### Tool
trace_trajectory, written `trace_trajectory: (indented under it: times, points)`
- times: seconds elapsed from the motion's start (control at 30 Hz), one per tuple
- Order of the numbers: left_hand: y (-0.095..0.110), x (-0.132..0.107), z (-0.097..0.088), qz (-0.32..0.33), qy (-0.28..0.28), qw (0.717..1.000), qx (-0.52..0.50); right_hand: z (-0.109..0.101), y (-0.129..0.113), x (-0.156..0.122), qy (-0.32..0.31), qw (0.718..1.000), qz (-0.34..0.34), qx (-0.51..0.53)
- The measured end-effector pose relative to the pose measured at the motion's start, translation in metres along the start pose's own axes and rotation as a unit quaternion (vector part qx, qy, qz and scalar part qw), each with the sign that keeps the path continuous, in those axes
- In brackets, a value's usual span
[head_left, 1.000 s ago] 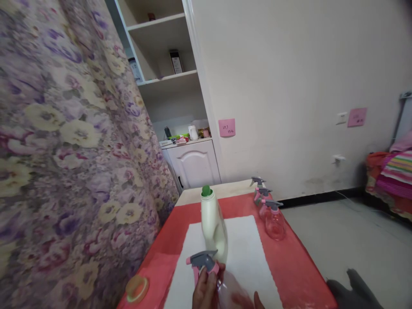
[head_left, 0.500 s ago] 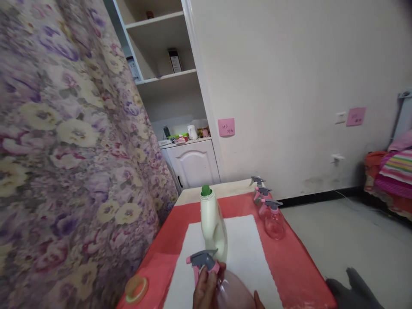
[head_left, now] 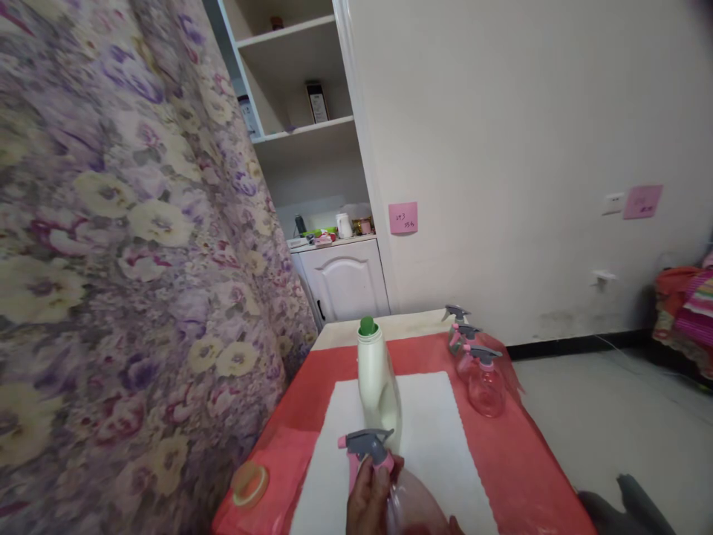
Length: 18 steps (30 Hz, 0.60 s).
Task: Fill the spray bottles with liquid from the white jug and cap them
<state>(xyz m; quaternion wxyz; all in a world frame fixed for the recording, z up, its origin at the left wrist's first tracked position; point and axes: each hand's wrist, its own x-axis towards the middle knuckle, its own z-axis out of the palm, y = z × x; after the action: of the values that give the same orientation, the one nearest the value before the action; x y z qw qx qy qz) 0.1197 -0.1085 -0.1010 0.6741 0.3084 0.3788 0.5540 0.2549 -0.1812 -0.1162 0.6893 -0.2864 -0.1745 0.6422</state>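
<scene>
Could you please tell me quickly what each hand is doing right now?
Left hand: closed around the neck of the pink see-through plastic spray bottle with a grey trigger.
Right hand: only a sliver shows at the bottom edge; cannot be told.

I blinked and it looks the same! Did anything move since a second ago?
Nothing on the table moved. Only the camera turned slightly, sliding everything rightward in view. The left hand still grips the pink spray bottle by its neck; the white green-capped bottle and three far spray bottles stayed put.
</scene>
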Motion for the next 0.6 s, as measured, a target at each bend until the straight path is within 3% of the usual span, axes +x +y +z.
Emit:
trace_trajectory:
  times: [0.23, 0.37, 0.5, 0.6]
  points:
    - [0.012, -0.003, -0.001, 0.022, 0.031, 0.998, 0.04, -0.017, -0.108, 0.072, 0.058, 0.994, -0.089, -0.011]
    - [0.011, -0.003, 0.0, 0.019, 0.03, 0.998, 0.049, -0.033, -0.166, 0.097, 0.072, 0.989, -0.128, -0.026]
    - [-0.001, -0.002, 0.003, 0.012, 0.024, 0.999, 0.036, -0.046, -0.196, 0.107, 0.078, 0.986, -0.136, -0.052]
    - [-0.004, -0.005, 0.004, -0.002, 0.035, 0.999, 0.021, -0.05, -0.191, 0.108, 0.079, 0.984, -0.134, -0.086]
